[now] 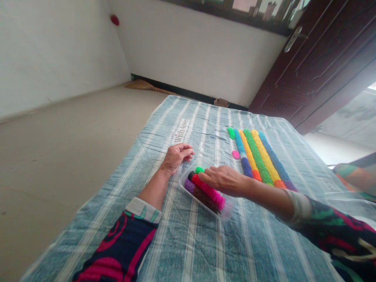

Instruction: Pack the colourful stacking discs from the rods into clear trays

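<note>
A clear plastic box (228,209) sits on the cloth-covered table. Inside it lie bumpy rods that look like rows of small discs: a red-to-pink one (209,192), a purple-to-brown one (202,196) and a bright green end (199,170). My right hand (223,180) reaches over the box, fingers pinched at the green piece and the red rod; what they grip is hidden. Just beyond the box's left corner is my left hand (177,157), its fingers folded together, and their contents, if any, do not show.
Several long coloured rods (258,156) lie side by side on the striped cloth (188,243). Beside them are a small green piece (231,133) and a pink one (235,155). Another clear container (349,201) stands at the right edge. A dark red door (317,58) is behind.
</note>
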`<state>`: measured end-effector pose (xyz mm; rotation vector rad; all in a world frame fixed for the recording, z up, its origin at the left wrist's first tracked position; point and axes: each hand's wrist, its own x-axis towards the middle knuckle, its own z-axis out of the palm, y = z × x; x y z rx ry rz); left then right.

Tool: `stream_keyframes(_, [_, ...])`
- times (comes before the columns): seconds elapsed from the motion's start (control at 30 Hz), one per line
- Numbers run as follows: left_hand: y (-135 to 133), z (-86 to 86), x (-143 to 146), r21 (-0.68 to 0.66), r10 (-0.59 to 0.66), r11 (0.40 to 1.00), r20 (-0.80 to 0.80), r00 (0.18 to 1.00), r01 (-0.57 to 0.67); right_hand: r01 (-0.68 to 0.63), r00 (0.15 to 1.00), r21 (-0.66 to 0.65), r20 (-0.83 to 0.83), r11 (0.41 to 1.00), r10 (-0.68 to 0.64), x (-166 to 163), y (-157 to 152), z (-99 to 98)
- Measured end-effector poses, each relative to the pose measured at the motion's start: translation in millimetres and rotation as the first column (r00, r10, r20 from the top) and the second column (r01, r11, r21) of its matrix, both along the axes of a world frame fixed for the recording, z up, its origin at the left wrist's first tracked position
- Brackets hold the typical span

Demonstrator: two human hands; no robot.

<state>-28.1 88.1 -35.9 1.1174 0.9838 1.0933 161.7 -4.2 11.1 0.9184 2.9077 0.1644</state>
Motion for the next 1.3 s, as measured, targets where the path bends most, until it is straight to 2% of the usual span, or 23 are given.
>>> stream_keyframes(0.27, [-0.3,0.3,0.1,0.008,0.0,1.0,-0.01,1.0,0.0,0.022,0.996,-0.016,-0.081,1.0,-0.023,6.3,-3.5,8.3])
stream_keyframes(0.5, [-0.2,0.0,-0.2,0.012,-0.007,1.0,-0.015,1.0,0.007,0.045,0.993,0.139,-0.114,0.989,-0.029,23.4,-7.1,9.9])
stream_keyframes(1.07, [1.6,-1.3,-0.7,0.004,-0.004,1.0,-0.018,1.0,0.004,0.194,0.971,0.011,-0.145,0.981,-0.19,12.5,3.4,-10.2])
stream_keyframes(1.3, [6.0,-2.2,-3.5,-0.002,-0.004,1.0,-0.033,0.999,0.004,0.213,0.973,0.053,-0.106,0.976,-0.207,8.9,4.4,-12.7])
